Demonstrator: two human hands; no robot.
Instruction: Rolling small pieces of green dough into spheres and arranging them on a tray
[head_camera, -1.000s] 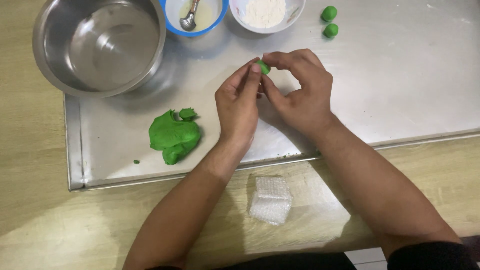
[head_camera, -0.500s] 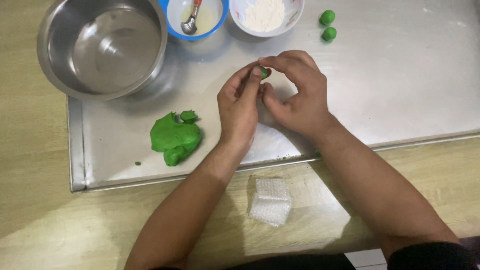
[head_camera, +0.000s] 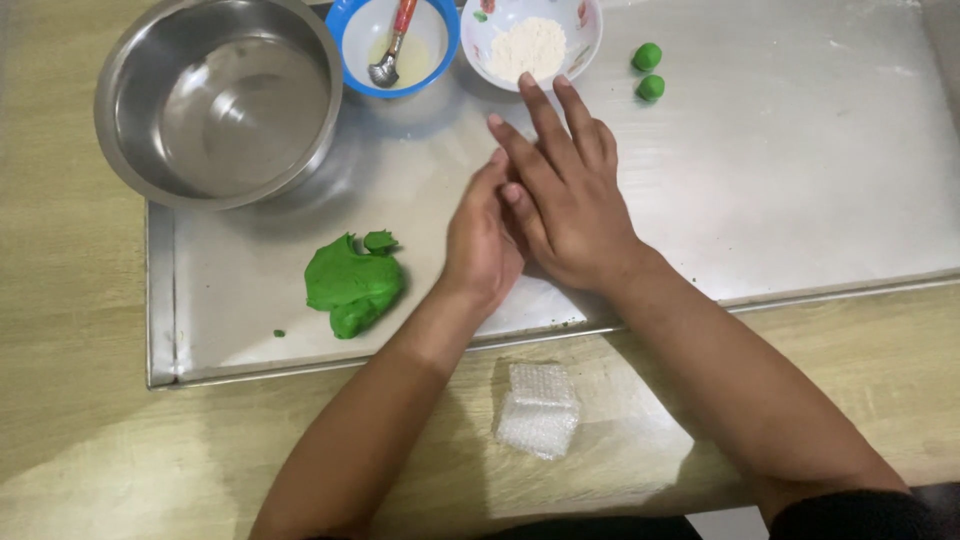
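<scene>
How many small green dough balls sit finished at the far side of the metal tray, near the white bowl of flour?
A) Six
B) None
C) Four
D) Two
D: two small green dough balls lie side by side on the flat metal tray, just right of the white bowl of flour; no others show there.

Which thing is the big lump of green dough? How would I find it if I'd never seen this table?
Look at the metal tray on the wooden table, then at its near left part, below the big steel bowl. The green dough lump lies there, just left of the left hand. It is large and ragged, unlike the two small round green balls at the tray's far side.
</scene>
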